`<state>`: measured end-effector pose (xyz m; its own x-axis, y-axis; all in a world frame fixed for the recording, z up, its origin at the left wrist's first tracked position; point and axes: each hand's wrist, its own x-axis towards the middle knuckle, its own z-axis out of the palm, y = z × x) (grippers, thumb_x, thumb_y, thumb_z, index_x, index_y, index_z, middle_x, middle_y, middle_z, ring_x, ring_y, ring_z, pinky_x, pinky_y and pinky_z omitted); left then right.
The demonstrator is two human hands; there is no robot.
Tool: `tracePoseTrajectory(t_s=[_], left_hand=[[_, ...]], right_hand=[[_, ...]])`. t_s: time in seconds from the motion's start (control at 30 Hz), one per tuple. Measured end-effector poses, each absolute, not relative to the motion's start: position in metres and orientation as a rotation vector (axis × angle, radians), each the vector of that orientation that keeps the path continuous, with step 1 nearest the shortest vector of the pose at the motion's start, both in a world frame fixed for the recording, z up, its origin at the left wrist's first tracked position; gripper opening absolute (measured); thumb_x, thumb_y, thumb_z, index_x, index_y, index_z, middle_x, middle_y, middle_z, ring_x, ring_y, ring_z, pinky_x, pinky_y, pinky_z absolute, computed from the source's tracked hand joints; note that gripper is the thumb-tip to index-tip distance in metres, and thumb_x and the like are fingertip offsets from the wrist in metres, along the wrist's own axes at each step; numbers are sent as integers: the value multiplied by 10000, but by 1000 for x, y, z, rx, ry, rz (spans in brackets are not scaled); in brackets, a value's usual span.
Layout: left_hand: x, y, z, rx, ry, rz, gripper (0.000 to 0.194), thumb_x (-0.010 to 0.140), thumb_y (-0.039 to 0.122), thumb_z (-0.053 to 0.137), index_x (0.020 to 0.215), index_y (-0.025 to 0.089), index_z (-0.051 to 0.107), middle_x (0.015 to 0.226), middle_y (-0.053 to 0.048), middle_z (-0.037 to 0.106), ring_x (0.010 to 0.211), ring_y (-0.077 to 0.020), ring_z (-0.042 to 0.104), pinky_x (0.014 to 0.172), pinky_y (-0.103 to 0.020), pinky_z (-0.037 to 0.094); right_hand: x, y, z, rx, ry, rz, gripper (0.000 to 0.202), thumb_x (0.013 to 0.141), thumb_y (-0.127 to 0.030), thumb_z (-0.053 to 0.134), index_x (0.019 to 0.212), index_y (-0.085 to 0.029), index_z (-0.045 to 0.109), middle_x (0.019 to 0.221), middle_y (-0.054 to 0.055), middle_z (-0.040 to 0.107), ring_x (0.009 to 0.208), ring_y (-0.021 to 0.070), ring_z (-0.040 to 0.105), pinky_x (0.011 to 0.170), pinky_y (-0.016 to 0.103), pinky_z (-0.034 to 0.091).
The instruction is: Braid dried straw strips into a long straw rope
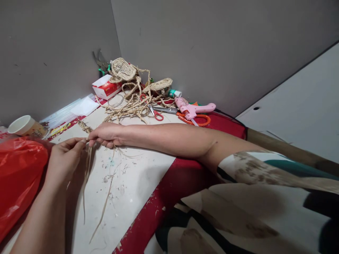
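My left hand (69,151) and my right hand (107,134) meet fingertip to fingertip over the white board (127,208). Both are closed in a pinch on a braided straw cord (85,127), whose plaited end shows just beyond my fingers. Loose straw strands (87,176) hang from the pinch toward me. Another long strand (104,204) trails below my right hand over the board. The exact spot gripped is covered by my fingers.
Behind my hands lies a heap of braided straw (129,107), with red-handled scissors (158,115) and a pink glue gun (192,110). A red-and-white box (106,87) stands at the back. At left are a paper cup (26,126) and a red plastic bag (21,176).
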<state>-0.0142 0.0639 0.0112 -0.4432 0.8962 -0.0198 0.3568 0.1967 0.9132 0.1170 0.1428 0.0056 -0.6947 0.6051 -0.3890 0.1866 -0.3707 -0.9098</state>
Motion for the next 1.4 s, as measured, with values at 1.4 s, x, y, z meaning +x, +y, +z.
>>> tracePoseTrajectory(t_s=[1.4], left_hand=[[-11, 71, -2, 927, 1678, 1023, 252, 645, 342, 740, 683, 138, 596, 473, 100, 339, 376, -9, 247, 353, -113, 158]], right_hand=[[131, 158, 13, -831, -2615, 1100, 111, 749, -125, 580, 641, -102, 593, 558, 14, 520, 522, 92, 423, 477, 222, 287]])
